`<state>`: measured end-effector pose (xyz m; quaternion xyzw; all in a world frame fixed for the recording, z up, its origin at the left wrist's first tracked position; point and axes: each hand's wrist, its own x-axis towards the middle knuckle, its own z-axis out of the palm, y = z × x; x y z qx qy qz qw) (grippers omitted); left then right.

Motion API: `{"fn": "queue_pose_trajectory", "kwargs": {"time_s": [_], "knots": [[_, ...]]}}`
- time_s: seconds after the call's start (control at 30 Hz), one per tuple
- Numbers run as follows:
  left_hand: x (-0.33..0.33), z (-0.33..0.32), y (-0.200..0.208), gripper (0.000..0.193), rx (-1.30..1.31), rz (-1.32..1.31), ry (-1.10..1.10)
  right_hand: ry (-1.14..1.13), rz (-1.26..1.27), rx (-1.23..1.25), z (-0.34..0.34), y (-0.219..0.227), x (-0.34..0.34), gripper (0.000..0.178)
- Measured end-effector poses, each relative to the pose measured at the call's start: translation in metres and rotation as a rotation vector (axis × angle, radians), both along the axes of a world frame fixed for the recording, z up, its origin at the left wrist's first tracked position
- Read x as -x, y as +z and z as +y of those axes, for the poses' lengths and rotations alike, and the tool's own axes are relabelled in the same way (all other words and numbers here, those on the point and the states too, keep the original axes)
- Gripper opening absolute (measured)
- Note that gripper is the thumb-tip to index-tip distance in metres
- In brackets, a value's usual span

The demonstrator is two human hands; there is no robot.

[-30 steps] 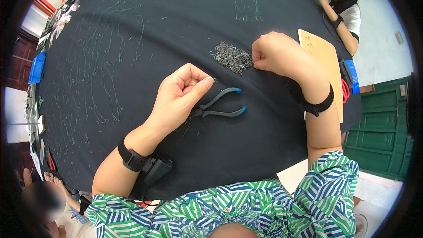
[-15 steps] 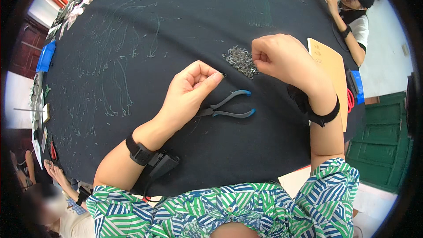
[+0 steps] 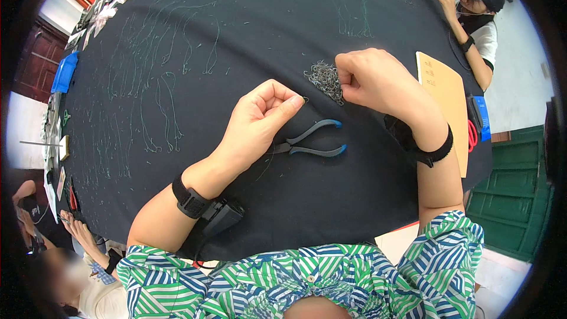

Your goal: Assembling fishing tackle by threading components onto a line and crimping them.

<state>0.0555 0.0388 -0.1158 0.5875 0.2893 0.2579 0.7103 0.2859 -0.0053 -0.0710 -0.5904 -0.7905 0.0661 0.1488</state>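
My left hand (image 3: 260, 118) rests on the black tablecloth (image 3: 236, 41) with thumb and forefinger pinched on a tiny metal ring at its fingertips. My right hand (image 3: 372, 80) is curled shut right beside a small heap of little metal rings (image 3: 323, 80), fingertips touching its edge; whether it holds a ring is hidden. Pliers with grey-and-blue handles (image 3: 313, 142) lie on the cloth just below and between the hands, partly under my left palm. Both wrists wear black bands.
Several thin green chains (image 3: 159, 82) lie in rows across the cloth's left and far parts. A tan board (image 3: 446, 100) sits at the right edge, red-handled tool and blue box beside it. Another person (image 3: 472, 6) works at the far right; others at lower left. A blue box (image 3: 64, 72) lies left.
The view shifted slightly. My left hand moved a little up toward the ring heap; my right hand stayed by the heap. The pliers have not moved.
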Motion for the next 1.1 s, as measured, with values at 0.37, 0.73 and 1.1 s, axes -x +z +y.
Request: {"fn": "queue_pose_trajectory", "kwargs": {"time_s": [0.37,0.73,1.1], "knots": [[0.001,0.000,-0.001,0.010,-0.016,0.004,0.008,0.031,0.078,-0.016,0.002,0.001,0.000,0.012],[0.000,0.001,-0.002,0.010,-0.011,-0.008,0.008,-0.004,0.040,-0.058,0.002,0.003,0.009,0.011],[0.002,-0.002,-0.001,0.013,0.056,-0.109,0.096,0.086,0.158,-0.119,-0.009,0.011,0.041,0.009]]}}
